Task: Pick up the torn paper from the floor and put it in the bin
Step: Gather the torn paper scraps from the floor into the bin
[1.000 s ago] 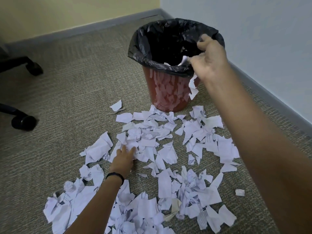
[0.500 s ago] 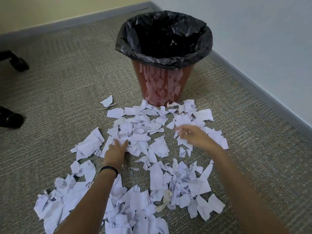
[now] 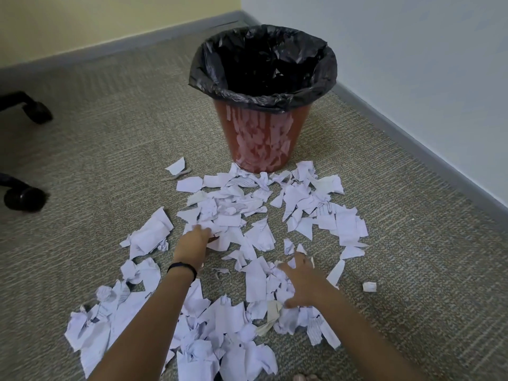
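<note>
Several pieces of torn white paper (image 3: 324, 215) lie scattered over the carpet in front of a red bin (image 3: 261, 144) lined with a black bag. My left hand (image 3: 193, 242), a black band on its wrist, rests on scraps near the middle of the heap; its fingertips are hidden among them. Lower right, my right hand (image 3: 301, 283) is spread out with straight fingers, pressing down on a clump of scraps. Paper shows through the bin's translucent wall.
The bin stands close to the corner where a yellow wall and a white wall meet, with a grey skirting board (image 3: 412, 138) along both. Two black chair castors (image 3: 26, 199) sit at the left edge. A lone scrap (image 3: 369, 286) lies to the right.
My right hand left the bin rim, came down to the floor and now lies spread on the nearer scraps. My left hand has stayed on the heap. The view shifted closer.
</note>
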